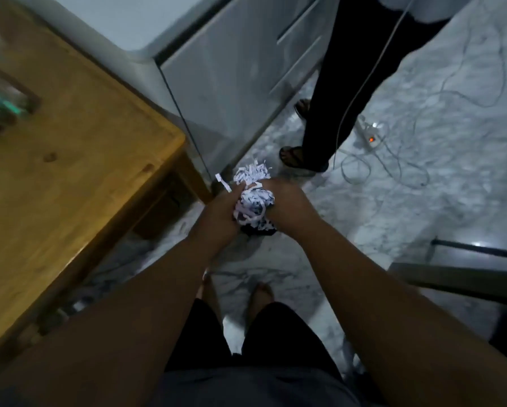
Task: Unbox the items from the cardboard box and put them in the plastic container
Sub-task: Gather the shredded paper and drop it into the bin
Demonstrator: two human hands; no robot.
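Observation:
Both of my hands squeeze one bundle of white shredded paper strips (253, 198) in front of me, above the marble floor. My left hand (221, 210) presses on its left side, my right hand (287, 201) on its right. Loose strips stick out above the fingers. Something dark shows under the bundle between my hands; I cannot tell what it is. No cardboard box or plastic container is in view.
A wooden table (70, 160) fills the left, with a blurred object (2, 104) on it. White cabinets (231, 69) stand behind. Another person's legs (343, 83) stand ahead right. Cables and a power strip (371, 133) lie on the floor. A dark frame (466, 268) sits at right.

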